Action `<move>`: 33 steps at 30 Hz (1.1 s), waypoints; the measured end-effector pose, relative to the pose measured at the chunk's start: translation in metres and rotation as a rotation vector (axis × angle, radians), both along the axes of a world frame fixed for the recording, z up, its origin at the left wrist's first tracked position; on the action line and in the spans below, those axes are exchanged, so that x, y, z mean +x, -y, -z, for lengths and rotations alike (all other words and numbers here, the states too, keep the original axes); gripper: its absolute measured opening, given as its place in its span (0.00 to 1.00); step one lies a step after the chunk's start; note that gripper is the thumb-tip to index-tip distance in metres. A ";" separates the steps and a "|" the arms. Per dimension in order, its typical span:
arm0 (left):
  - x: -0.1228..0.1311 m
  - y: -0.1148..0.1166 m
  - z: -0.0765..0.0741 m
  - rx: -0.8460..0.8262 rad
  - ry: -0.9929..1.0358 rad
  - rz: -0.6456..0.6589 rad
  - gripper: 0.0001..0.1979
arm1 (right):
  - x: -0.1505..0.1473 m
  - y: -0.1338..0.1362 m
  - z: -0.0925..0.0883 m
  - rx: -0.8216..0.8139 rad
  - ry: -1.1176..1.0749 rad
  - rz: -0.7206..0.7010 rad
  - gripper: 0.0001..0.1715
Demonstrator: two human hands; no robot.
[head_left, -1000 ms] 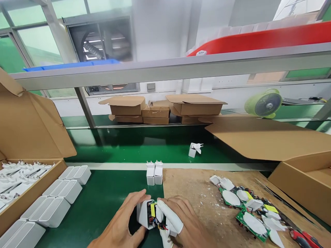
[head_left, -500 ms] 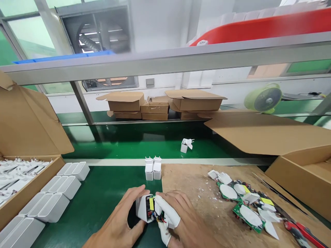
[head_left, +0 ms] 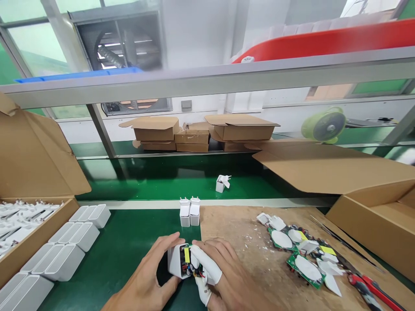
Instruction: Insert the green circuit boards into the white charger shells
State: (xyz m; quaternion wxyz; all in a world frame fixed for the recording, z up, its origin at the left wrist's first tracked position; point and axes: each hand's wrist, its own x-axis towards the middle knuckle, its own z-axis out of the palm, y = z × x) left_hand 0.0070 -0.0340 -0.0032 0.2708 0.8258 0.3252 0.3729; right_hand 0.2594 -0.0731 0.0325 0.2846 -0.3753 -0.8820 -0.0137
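Noted white charger shell (head_left: 175, 262) at near edge of green mat (head_left: 129, 250), just left of cardboard pad (head_left: 246, 242). Lay on its side, long axis left to right, open mouth turned rightward. Saw circuit board (head_left: 188, 265) with a yellow part, seated partly inside that mouth.

Gripped from the left by left hand (head_left: 147, 278), fingers curled over the top, thumb at the near side. Met on the right by right hand (head_left: 227, 280), white-cotted fingertips (head_left: 209, 270) pressed onto the board. Recorded both hands as closed together on the one piece.

Counted two finished chargers (head_left: 189, 212) upright just beyond, prongs up, touching side by side. Counted one more charger (head_left: 222, 183), tipped over, on conveyor belt (head_left: 162, 181) behind.

Found rows of empty shells (head_left: 76, 235) at left, three to a row where countable, beside open carton (head_left: 35, 233) of white plug parts. Logged a heap of loose boards (head_left: 301, 255) on the pad at right, exact number unclear, and one red-handled tool (head_left: 369, 289) near it.
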 end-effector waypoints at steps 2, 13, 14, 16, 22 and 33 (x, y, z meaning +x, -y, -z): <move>0.000 0.000 0.000 0.006 0.012 0.002 0.40 | 0.000 0.001 -0.001 0.006 0.003 -0.002 0.43; 0.001 0.001 0.007 -0.003 0.009 0.016 0.41 | 0.000 0.000 0.008 -0.136 -0.134 -0.042 0.48; 0.002 0.001 0.008 0.003 0.014 0.018 0.40 | 0.000 -0.001 0.011 -0.127 -0.136 -0.045 0.48; 0.003 0.001 0.010 -0.001 0.008 0.036 0.38 | 0.000 -0.003 0.017 -0.099 -0.136 -0.057 0.47; -0.003 -0.001 0.013 -0.133 -0.083 0.051 0.38 | 0.003 -0.002 0.017 -0.257 -0.352 -0.011 0.53; 0.005 -0.008 -0.001 -0.331 0.327 0.073 0.27 | 0.002 -0.024 0.010 -0.123 -0.101 0.006 0.33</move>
